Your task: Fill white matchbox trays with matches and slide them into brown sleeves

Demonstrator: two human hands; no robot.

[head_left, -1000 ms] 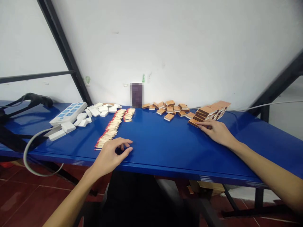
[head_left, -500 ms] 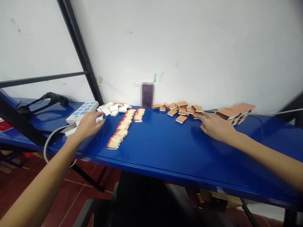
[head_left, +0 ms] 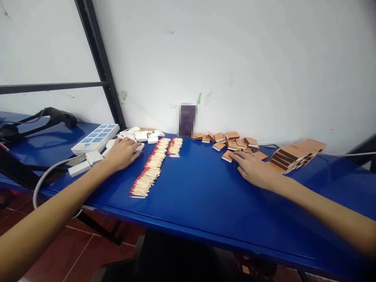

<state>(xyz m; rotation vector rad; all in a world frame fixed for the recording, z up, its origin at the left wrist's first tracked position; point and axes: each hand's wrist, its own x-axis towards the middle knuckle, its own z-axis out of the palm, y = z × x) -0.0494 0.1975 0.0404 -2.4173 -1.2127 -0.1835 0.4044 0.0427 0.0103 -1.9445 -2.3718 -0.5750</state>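
My left hand is palm down over the white matchbox trays, its fingers spread on them. One white tray shows just beyond its fingertips; the fingers partly cover others. On the right, my right hand reaches in with fingers stretched out, its fingertips touching the edge of an orange-brown matchbox. The thumb stays apart below. More matchboxes lie loosely heaped behind that hand. Between the hands, red-tipped matches run in a long row, beside a shorter row of matches.
A white power strip with blue sockets and a cable stands at the left. Stacked brown matchbox sleeves lean at the right. A blurred dark object stands against the wall. A black metal frame crosses the left of the blue table.
My right hand has moved left and nearer to me, from the heap's right end to the front matchbox. My left hand has shifted right, flatter over the white trays. The view has shifted slightly.
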